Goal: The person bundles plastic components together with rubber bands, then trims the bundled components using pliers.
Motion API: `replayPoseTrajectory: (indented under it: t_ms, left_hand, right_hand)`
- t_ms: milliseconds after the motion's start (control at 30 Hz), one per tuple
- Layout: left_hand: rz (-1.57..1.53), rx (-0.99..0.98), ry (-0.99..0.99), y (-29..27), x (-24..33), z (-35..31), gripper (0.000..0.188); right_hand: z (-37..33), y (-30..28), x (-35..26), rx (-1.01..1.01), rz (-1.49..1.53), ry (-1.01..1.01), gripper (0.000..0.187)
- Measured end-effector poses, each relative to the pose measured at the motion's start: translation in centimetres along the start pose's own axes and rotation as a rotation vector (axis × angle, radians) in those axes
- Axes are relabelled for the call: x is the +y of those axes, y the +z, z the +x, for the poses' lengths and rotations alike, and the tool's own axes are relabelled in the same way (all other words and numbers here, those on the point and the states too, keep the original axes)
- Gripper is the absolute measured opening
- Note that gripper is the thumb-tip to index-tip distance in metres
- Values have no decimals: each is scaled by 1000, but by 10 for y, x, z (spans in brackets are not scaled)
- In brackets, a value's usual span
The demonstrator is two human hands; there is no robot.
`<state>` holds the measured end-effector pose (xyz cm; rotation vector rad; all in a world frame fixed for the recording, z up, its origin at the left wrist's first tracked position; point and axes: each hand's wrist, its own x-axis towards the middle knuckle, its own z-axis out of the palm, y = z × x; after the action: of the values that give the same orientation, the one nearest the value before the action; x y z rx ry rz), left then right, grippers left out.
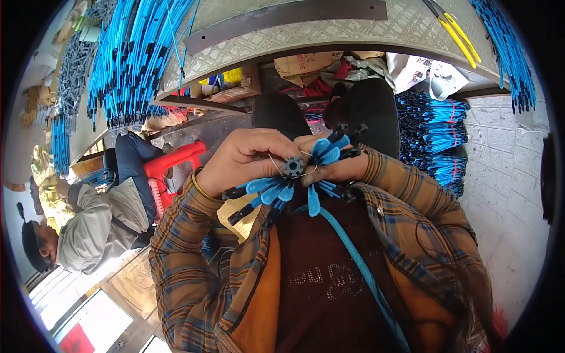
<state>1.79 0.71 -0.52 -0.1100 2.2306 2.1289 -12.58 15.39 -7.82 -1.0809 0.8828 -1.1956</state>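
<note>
The left grip is narrow, thumb and curled fingers closed in on a bundle of blue and black pieces with a dark toothed ring at its middle. The right grip also holds the bundle, pinched at its other side. A thin wire shows between the fingers; which fingertips press on it I cannot tell. The bundle is in front of the person's chest, off the desk.

Beyond it, the desk carries a long dark strip, yellow-handled pliers and, to the left, a large heap of blue rods. Tied blue-and-black bundles stack beside the white wall. At left, a co-worker in a pale jacket sits near a red plastic stool.
</note>
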Motion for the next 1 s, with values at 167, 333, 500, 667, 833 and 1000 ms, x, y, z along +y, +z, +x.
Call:
replayPoseTrajectory:
  t_ms: [167, 333, 500, 667, 833, 1000]
  left_hand:
    - [-14, 6, -2, 2, 4, -1, 18]
    - [-7, 17, -51, 2, 11, 1, 18]
    - [-85, 33, -44, 4, 10, 2, 17]
    - [-128, 9, -30, 3, 9, 4, 17]
    - [-84, -52, -47, 0, 11, 4, 16]
    - [-4, -62, -37, -3, 8, 1, 17]
  right_hand:
    - [-2, -1, 4, 13, 77, 25, 37]
    - [0, -1, 12, 27, -6, 20, 38]
    - [-1, 1, 6, 29, 87, 2, 39]
    - [-1, 1, 9, 25, 99, -13, 41]
    - [-3, 0, 15, 57, 27, 34, 41]
    - [-5, 6, 10, 89, 78, 54, 40]
